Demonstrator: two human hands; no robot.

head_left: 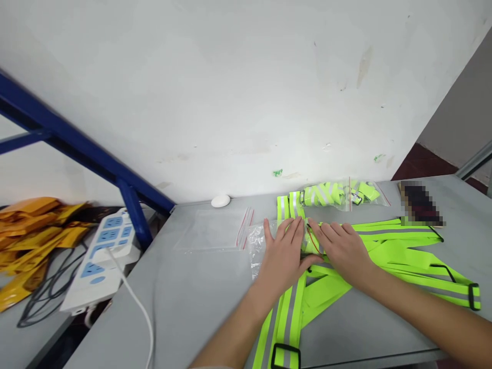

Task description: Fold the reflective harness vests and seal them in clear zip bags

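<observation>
A clear zip bag point(257, 248) with a red seal line and a rolled neon-yellow reflective strap inside lies between my hands. My left hand point(281, 256) rests over the bag's middle, its fingers curved down on the plastic and its thumb reaching toward the right. At the bag's red-lined mouth, my right hand point(344, 251) has its fingers close together and bent over the edge; the fingertips are partly hidden. Loose reflective straps point(407, 256) with black buckles spread beneath and to the right of the hands. More strap point(286, 318) runs toward the front edge, ending at a black buckle.
Flat clear bags point(215, 228) lie left of my hands, near a white oval object point(220, 201). Filled bags point(326, 195) sit by the wall. A blurred phone-like object point(421, 203) is at right. At left are a power strip point(103, 256), a blue frame point(77, 143) and yellow packets point(34, 230).
</observation>
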